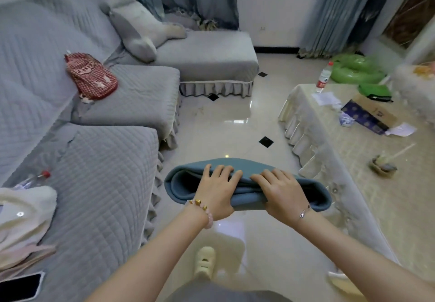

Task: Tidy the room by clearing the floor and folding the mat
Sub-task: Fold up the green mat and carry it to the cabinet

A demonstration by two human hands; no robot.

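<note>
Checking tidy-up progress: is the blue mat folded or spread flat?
Folded. The blue mat shows stacked layers looping at its left end, gripped by the left hand and right hand.

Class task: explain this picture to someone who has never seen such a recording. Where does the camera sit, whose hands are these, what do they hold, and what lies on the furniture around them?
There is no machine here. One wide-angle camera sits on a person's head and looks forward and down, so the arms reach in from the bottom. The left hand and right hand both grip a blue-grey folded mat above the glossy tiled floor. On the grey quilted sofa lies a red checked bag. On the cream-clothed table are a clear plastic bottle and a blue cardboard box.
</note>
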